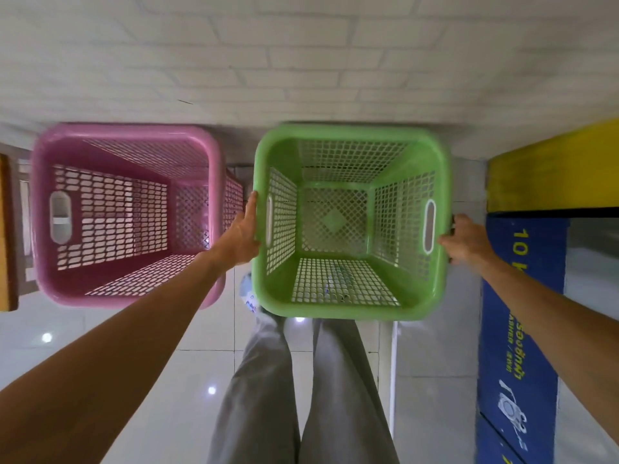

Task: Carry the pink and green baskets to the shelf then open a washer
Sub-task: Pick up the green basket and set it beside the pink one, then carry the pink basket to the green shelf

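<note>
A: Head view, status?
B: Green basket (pixel 350 222) centre-right of frame, empty, mouth toward camera. Left hand (pixel 243 234) flat against its left rim, fingers together and extended along the edge. Right hand (pixel 464 237) on its right rim beside the handle slot; fingers curl behind the rim, so can't tell how they sit.
A: Pink one?
B: Pink basket (pixel 129 214) centre-left, empty, just beside the green one, narrow gap between, no hand on it. Both back onto a white brick wall (pixel 301 61).
A: Anything else?
B: Blue and yellow machine panel (pixel 522 296) at right edge. Grey trouser legs (pixel 301 396) and glossy tile floor (pixel 150 363) along bottom.
</note>
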